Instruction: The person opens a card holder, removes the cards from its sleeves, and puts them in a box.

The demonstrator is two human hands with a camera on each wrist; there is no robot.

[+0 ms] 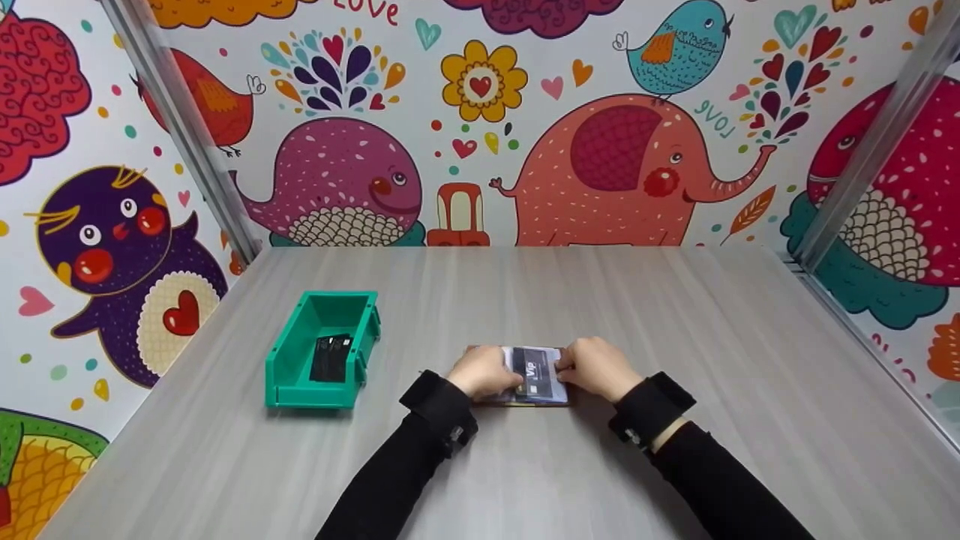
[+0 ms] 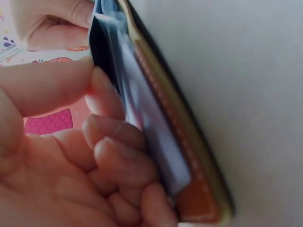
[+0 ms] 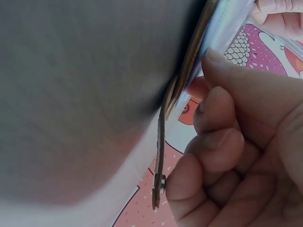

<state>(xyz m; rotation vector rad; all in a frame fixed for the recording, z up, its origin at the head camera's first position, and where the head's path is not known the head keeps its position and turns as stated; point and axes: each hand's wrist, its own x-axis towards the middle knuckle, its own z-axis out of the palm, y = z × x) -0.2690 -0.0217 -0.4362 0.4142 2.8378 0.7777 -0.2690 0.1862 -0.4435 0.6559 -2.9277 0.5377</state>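
A brown leather card holder [image 2: 196,203] with clear plastic sleeves lies opened out on the table between both hands. In the head view a dark card [image 1: 534,366] marked "Vip" shows on its sleeves. My left hand [image 1: 482,371] is at the left side, thumb over the card's edge, thumb and forefinger pinching the sleeves. From the right, my right hand [image 1: 598,366] pinches the sleeve edge between thumb and forefinger, its other fingers curled in. A leather strap [image 3: 161,146] with a metal snap hangs beside those curled fingers in the right wrist view.
Left of the hands stands a green open-fronted bin [image 1: 309,397] with several black cards [image 1: 330,360] inside. The pale wood-grain table [image 1: 540,480] meets patterned wall panels [image 1: 465,97] at the back and sides, with metal posts [image 1: 180,120] at the corners.
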